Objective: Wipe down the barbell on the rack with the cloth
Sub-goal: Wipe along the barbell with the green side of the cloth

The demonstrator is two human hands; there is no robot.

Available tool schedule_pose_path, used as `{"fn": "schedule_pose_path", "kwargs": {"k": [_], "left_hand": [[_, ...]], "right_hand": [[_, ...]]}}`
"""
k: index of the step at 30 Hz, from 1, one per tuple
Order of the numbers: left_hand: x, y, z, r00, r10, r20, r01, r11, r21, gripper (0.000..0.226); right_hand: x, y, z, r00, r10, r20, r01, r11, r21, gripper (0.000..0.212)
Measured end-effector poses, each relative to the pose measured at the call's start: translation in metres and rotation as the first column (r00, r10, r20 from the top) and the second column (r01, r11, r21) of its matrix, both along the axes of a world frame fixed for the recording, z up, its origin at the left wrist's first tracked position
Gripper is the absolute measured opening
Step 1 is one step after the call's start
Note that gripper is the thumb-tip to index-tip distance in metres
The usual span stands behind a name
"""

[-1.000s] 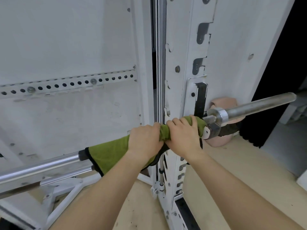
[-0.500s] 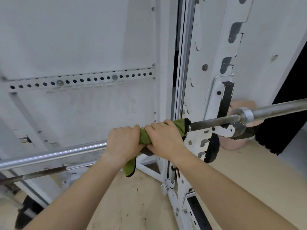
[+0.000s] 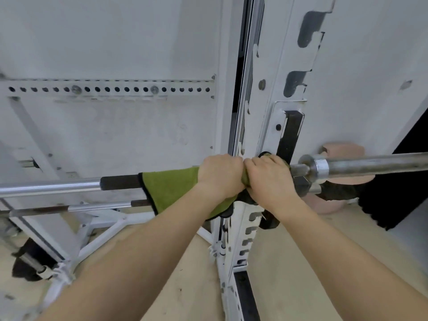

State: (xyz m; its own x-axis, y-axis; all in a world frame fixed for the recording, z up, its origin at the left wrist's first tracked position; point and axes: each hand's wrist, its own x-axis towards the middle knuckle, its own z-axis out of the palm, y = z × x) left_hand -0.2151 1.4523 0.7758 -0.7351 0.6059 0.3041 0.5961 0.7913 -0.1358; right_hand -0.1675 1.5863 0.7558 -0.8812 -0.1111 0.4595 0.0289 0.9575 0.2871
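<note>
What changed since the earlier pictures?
Since half a second ago, both hands slid the cloth right along the barbell; the right hand is now beside the collar, and the cloth, bunched before, spreads out left of the left hand. Both hands still grip the cloth round the barbell, which stays on the rack.

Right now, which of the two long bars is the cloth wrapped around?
The upper, thicker barbell, gripped by the left hand and right hand through the green cloth. The thinner bar below only passes behind its hanging edge.
</note>
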Motion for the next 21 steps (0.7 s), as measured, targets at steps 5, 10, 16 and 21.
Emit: {"fn": "schedule_pose_path", "kwargs": {"k": [5,10,16,21], "left_hand": [[0.002,-0.019,-0.005,0.996,0.017,-0.086,-0.02,0.999,-0.035,0.028],[-0.003,-0.111,-0.013,0.974,0.093,-0.205,-0.108,0.992,-0.061,0.027],[-0.019,-0.239,-0.015,0.932,0.251,-0.263,-0.273,0.961,-0.048,0.04],[-0.02,-0.213,-0.021,0.935,0.263,-0.236,-0.268,0.963,0.013,0.033]], "right_hand": [[0.001,-0.012,0.0,1.0,0.003,0.026,-0.001,0.996,-0.093,0.026],[-0.014,-0.106,-0.007,0.986,0.164,-0.026,-0.166,0.976,-0.137,0.035],[-0.033,-0.223,-0.006,0.95,0.306,-0.065,-0.311,0.943,-0.115,0.038],[-0.028,-0.195,-0.01,0.933,0.354,-0.062,-0.359,0.93,-0.085,0.04]]}}
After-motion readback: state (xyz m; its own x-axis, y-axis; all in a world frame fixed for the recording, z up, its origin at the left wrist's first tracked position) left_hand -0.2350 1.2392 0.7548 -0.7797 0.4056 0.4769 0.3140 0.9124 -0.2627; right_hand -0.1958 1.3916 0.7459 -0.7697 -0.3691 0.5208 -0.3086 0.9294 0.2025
